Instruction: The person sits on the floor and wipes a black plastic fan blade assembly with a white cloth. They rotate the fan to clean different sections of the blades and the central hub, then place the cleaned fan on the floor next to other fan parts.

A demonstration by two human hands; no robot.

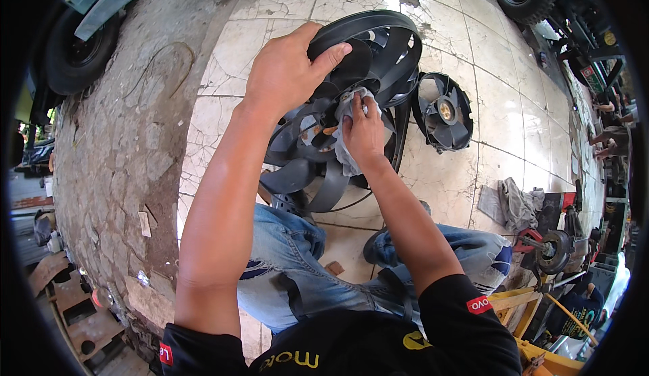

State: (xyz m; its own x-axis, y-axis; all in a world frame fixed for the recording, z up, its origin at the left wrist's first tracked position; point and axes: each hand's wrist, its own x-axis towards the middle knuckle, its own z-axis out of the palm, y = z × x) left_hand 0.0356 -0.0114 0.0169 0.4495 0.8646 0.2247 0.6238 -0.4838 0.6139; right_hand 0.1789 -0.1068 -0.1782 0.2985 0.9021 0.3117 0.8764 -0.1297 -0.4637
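Observation:
My left hand (287, 70) is wrapped round the rim of a black plastic fan (400, 58), its thumb lying over the near side of the ring. The fan is tilted up on edge. In my right hand (366, 134) is a crumpled pale grey cloth (347, 162), pressed against the fan's middle, so the hub is mostly hidden. Below and behind them sits another black fan assembly (294, 175) with broad curved blades. Apart from these, a smaller round black fan (454, 134) with a brownish hub lies on the tiles to the right.
Cracked white floor tiles (500, 122) meet rough concrete (115, 193) at the left. A grey rag (519, 203) and a red trolley jack (531, 241) lie to the right, by a yellow metal frame (517, 303). Vehicle tyres (82, 51) stand at the far corners.

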